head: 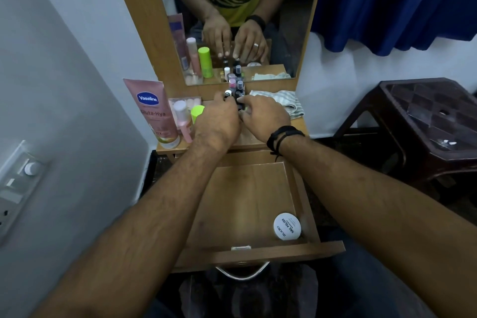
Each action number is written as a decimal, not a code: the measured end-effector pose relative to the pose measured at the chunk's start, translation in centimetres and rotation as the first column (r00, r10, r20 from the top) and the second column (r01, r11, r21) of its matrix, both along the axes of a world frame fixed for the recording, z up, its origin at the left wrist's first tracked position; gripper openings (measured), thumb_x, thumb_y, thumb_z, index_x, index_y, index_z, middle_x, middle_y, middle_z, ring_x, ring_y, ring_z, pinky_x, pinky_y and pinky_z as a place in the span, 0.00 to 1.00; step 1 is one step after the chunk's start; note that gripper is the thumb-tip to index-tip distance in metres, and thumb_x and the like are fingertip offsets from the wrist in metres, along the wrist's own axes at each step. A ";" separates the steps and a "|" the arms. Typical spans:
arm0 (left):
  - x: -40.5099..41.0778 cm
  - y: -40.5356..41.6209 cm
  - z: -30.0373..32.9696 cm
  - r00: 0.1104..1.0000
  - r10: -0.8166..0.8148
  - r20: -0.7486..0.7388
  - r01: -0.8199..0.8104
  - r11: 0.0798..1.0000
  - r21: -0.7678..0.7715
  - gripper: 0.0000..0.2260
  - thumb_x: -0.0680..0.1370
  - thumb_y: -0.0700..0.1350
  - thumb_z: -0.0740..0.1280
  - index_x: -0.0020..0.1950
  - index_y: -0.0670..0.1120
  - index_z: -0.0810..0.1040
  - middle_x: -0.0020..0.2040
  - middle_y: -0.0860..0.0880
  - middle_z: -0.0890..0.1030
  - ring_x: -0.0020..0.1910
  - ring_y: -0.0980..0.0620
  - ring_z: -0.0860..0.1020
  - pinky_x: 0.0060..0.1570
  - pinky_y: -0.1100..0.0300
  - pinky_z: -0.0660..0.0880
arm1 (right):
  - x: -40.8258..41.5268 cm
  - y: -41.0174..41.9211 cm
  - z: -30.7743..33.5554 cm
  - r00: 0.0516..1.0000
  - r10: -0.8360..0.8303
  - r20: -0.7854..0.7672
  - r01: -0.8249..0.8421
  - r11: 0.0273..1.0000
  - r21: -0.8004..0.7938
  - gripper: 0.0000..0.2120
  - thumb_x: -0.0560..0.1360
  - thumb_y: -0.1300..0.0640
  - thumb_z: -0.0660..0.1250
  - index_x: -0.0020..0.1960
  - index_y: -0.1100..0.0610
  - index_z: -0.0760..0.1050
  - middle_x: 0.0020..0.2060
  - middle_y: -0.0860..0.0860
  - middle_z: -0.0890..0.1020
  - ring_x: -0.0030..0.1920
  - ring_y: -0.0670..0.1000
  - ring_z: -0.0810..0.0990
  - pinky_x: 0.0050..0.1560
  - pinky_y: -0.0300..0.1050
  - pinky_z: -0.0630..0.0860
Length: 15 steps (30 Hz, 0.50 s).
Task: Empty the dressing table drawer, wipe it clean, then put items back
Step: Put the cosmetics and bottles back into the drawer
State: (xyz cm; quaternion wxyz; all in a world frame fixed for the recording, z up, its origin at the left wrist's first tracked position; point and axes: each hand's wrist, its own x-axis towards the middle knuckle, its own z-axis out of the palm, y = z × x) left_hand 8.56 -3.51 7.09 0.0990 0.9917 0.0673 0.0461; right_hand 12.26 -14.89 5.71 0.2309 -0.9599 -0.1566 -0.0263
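The wooden drawer (242, 204) is pulled out below the table top, and only a round white nail-polish tub (287, 226) lies in its front right corner. On the dressing table top a cluster of small nail polish bottles (235, 88) stands by the mirror. My left hand (218, 124) and my right hand (263, 117) are both on that cluster, fingers curled around bottles at its near edge. How many bottles each hand grips is hidden by the fingers.
A pink Vaseline tube (154, 111), a pink bottle (182, 117) and a green-capped bottle (197, 112) stand left on the top. A striped cloth (284, 102) lies at the right. A dark plastic stool (426, 126) stands right of the table; a wall switch panel (18, 186) is left.
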 end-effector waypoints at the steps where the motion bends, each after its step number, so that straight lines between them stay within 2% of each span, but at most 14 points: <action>1: 0.0 0.1 -0.1 1.000 0.004 -0.006 -0.004 1.000 -0.002 0.16 0.80 0.43 0.62 0.68 0.46 0.72 0.67 0.45 0.69 0.58 0.40 0.76 0.46 0.40 0.79 | 0.1 0.1 -0.1 1.000 -0.001 -0.001 0.001 1.000 -0.006 0.19 0.77 0.47 0.60 0.67 0.43 0.74 0.54 0.49 0.82 0.54 0.56 0.80 0.52 0.59 0.78; 8: 0.0 0.1 0.4 0.997 0.026 0.071 -0.029 0.999 0.039 0.13 0.80 0.39 0.62 0.66 0.42 0.72 0.62 0.42 0.74 0.56 0.39 0.79 0.38 0.49 0.71 | 0.5 0.4 -0.9 0.999 0.009 0.034 -0.009 1.000 -0.022 0.15 0.77 0.46 0.64 0.62 0.45 0.78 0.55 0.49 0.80 0.54 0.55 0.79 0.53 0.58 0.78; 13: 0.1 0.4 0.6 0.991 0.039 0.129 -0.040 0.999 0.000 0.10 0.80 0.38 0.62 0.62 0.43 0.73 0.59 0.42 0.77 0.55 0.39 0.78 0.39 0.50 0.68 | 0.7 0.6 -1.0 0.995 0.014 0.098 -0.019 0.999 0.047 0.06 0.76 0.54 0.67 0.52 0.52 0.80 0.51 0.50 0.81 0.51 0.54 0.79 0.53 0.54 0.77; 15: 0.2 0.6 0.6 0.988 0.032 0.148 -0.031 0.999 -0.010 0.10 0.80 0.38 0.63 0.61 0.44 0.73 0.58 0.42 0.77 0.54 0.39 0.78 0.40 0.51 0.69 | 0.6 0.7 -0.9 0.992 0.032 0.123 -0.038 0.998 0.051 0.06 0.76 0.57 0.66 0.51 0.54 0.81 0.49 0.52 0.83 0.50 0.55 0.79 0.51 0.51 0.76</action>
